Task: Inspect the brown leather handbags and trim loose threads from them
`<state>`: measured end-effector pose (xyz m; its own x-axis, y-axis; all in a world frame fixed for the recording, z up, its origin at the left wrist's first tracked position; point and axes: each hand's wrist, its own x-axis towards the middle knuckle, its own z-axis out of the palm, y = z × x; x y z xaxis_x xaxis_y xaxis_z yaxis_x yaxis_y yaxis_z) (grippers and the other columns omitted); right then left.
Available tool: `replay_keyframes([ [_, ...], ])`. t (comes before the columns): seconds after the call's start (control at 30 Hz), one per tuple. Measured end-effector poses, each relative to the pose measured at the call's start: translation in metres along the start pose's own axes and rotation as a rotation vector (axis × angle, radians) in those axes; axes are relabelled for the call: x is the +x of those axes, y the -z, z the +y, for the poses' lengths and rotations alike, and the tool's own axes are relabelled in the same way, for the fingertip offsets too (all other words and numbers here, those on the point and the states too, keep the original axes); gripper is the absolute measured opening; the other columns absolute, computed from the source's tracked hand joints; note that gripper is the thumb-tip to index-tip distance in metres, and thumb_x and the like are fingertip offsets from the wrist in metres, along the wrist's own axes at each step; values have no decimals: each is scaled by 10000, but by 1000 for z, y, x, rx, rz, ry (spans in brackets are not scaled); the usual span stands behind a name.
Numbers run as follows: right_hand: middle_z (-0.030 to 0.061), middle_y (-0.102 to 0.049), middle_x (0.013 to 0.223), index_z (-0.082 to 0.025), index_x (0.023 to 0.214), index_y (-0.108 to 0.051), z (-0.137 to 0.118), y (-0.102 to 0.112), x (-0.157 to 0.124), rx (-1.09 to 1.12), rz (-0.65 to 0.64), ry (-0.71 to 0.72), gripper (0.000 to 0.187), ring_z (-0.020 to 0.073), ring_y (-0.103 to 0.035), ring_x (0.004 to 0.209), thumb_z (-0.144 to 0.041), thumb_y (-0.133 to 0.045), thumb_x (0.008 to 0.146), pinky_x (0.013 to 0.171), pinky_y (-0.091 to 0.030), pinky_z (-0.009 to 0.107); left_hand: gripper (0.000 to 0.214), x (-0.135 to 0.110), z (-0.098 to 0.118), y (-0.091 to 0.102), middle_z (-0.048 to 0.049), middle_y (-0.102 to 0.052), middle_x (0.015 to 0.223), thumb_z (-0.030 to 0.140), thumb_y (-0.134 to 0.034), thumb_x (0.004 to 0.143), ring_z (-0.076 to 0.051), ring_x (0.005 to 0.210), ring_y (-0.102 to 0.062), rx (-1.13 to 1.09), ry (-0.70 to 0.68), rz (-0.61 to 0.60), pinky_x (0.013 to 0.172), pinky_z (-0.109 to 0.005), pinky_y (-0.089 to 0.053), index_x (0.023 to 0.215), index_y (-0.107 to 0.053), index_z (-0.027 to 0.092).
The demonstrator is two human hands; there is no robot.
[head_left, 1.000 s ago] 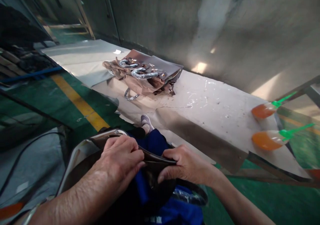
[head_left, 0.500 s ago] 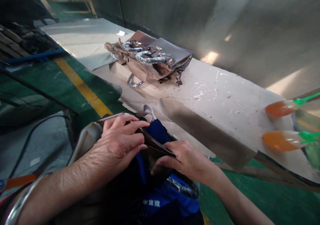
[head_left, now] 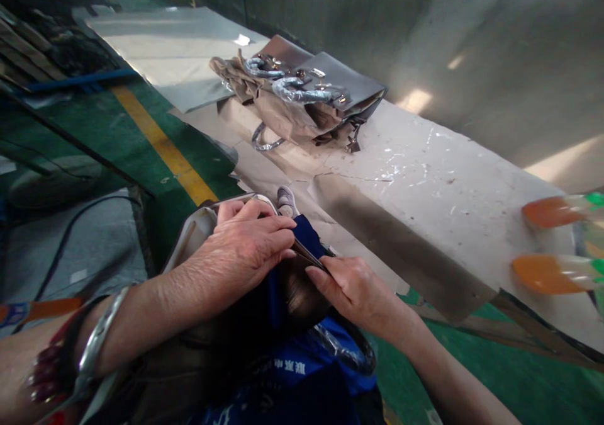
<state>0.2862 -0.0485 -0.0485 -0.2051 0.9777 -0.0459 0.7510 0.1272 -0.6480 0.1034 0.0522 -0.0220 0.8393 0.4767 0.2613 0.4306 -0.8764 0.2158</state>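
A dark brown bag [head_left: 287, 299] lies in my lap over blue cloth. My left hand [head_left: 245, 249] is closed, its fingers pinching the bag's upper edge near a pale lining panel [head_left: 195, 233]. My right hand [head_left: 352, 289] is closed too, fingertips pressing the same edge from the right. The two hands nearly touch along that edge. A silver bangle [head_left: 97, 343] rings my left wrist. A plastic-wrapped handle [head_left: 346, 352] sticks out below my right hand.
Finished metallic handbags [head_left: 302, 94] with wrapped handles lie on brown paper on a long white table [head_left: 425, 186]. Two spray bottles of orange liquid [head_left: 552, 271] stand at the right. A green floor with a yellow line [head_left: 160, 145] and a dark cable are at the left.
The view has tilted down and shifted. My hands have drawn closer together along the bag's edge, the left sliding right and the right moving up to meet it.
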Motion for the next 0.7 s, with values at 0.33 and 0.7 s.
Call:
replay_keyframes([
  [0.33, -51, -387, 534, -184, 621, -431, -6, -8, -9, 50, 59, -1, 368, 76, -363, 472, -326, -336, 946, 498, -272, 228, 96, 7, -2, 4, -47, -637, 906, 213, -556, 825, -243, 913, -492, -135, 26, -207, 844, -442, -363, 744, -577, 167],
  [0.7, -48, -378, 548, -199, 616, -362, -7, -13, -12, 77, 34, -29, 361, 88, -396, 505, -339, -337, 948, 519, -278, 239, 128, 20, 2, 7, -15, -602, 764, 164, -619, 770, -157, 789, -535, -322, 209, -374, 756, -266, -424, 660, -557, 153],
])
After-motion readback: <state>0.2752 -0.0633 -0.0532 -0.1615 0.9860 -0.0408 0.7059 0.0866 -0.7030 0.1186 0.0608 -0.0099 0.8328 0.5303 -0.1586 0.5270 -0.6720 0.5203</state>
